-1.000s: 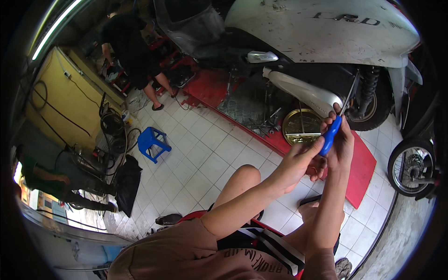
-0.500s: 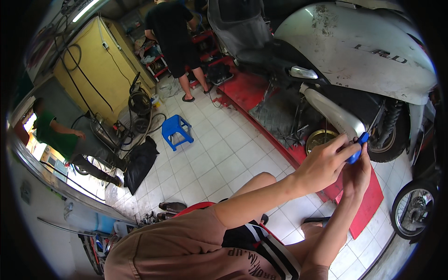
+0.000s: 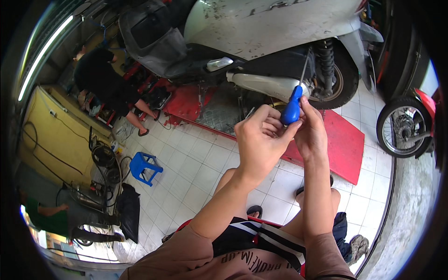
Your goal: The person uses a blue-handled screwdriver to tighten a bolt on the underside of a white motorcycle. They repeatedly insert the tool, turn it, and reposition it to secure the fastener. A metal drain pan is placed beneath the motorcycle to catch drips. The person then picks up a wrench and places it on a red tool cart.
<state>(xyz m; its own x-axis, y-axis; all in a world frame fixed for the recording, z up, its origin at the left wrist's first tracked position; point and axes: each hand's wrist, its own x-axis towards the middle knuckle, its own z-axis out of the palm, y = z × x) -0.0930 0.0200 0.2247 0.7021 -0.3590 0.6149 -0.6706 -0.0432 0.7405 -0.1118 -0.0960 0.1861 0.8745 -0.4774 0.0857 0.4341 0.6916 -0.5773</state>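
Observation:
A screwdriver with a bulbous blue handle (image 3: 291,110) and a thin metal shaft stands nearly upright in front of me, its shaft pointing up past the scooter's exhaust. My right hand (image 3: 311,133) is closed along the right side of the handle. My left hand (image 3: 262,142) has its fingers curled, with the thumb at the handle's rounded lower end. Behind the tool rises a worn silver scooter (image 3: 261,30), with its pale exhaust cover (image 3: 263,85), black shock absorber (image 3: 326,63) and rear wheel (image 3: 347,77) in view.
The scooter stands on a red lift platform (image 3: 345,144). A blue plastic stool (image 3: 145,167) and a black bag (image 3: 127,212) are on the tiled floor to the left. One person in black (image 3: 102,79) bends at the back; another in green (image 3: 44,217) is far left. Another motorbike's wheel (image 3: 403,128) stands right.
The view has swung right, so the scooter and stool appear further left. My hands have turned the screwdriver upright, its shaft now plainly visible, and the left hand has shifted to its lower end.

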